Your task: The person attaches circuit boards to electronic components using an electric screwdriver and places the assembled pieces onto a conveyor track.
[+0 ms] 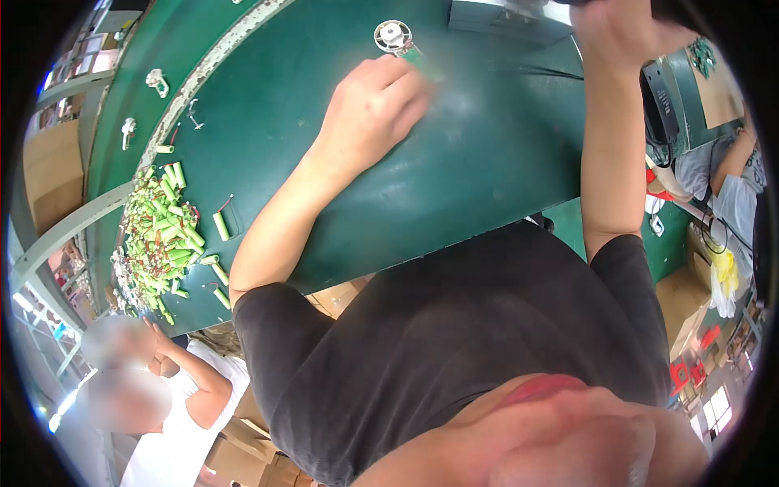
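Observation:
My left hand (377,114) is over the green table (487,154), its fingers curled together at the lower end of a small part with a round white ring (393,36). A blurred green piece shows beside the fingertips. My right hand (621,32) is raised at the top right edge, near a grey metal box (511,18). Its fingers are partly cut off by the frame, and dark shapes lie beside them; whether it holds anything is hidden.
A pile of green cylindrical cells (166,231) with wires covers the table's left end; a few cells lie apart. Small white parts (157,82) rest beyond the worn rail (215,53). A person in white (174,422) is at lower left, another person (718,174) at right.

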A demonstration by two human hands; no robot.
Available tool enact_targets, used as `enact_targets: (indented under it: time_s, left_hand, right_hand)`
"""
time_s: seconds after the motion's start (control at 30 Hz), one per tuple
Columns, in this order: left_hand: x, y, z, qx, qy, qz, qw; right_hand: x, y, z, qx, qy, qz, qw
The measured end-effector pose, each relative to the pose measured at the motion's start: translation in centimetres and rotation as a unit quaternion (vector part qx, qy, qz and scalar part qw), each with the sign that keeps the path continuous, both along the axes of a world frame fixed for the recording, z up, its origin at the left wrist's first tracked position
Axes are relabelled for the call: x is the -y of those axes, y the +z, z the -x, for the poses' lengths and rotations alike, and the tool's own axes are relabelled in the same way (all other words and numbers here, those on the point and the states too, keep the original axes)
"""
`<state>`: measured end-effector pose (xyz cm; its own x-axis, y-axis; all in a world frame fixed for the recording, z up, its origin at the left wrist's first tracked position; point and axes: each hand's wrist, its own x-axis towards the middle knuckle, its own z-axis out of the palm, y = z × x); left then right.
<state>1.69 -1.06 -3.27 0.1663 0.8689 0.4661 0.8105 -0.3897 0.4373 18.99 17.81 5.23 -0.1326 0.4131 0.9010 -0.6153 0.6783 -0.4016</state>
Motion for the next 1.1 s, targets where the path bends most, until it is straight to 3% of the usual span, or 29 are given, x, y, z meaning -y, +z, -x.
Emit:
enact_targets:
  time_s: [0.03,0.17,0.23,0.37,0.43,1.1]
  left_hand:
    - [0.1,-0.3,-0.1,0.005,-0.016,-0.027,0.999]
    - [-0.2,0.9,-0.3,-0.008,0.12,-0.065,0.991]
    - [-0.5,-0.3,-1.0,-0.014,0.126,-0.097,0.987]
    - [0.6,2.1,-0.8,0.041,0.029,0.007,0.999]
    - [0.3,0.7,-0.3,0.051,-0.01,-0.009,0.999]
    - [0.8,0.1,-0.3,0.066,-0.051,-0.011,0.996]
  right_hand:
    - [0.1,0.0,0.3,0.021,-0.008,0.014,1.0]
    - [2.1,1.2,0.4,0.137,-0.035,0.055,0.988]
    - [1.7,0.6,0.2,0.13,0.016,0.075,0.989]
    - [1.3,-1.1,-0.3,0.128,0.158,0.034,0.978]
    - [2.2,-1.5,0.2,0.145,0.198,0.031,0.969]
    - [7.2,-6.0,3.5,0.13,0.119,0.123,0.977]
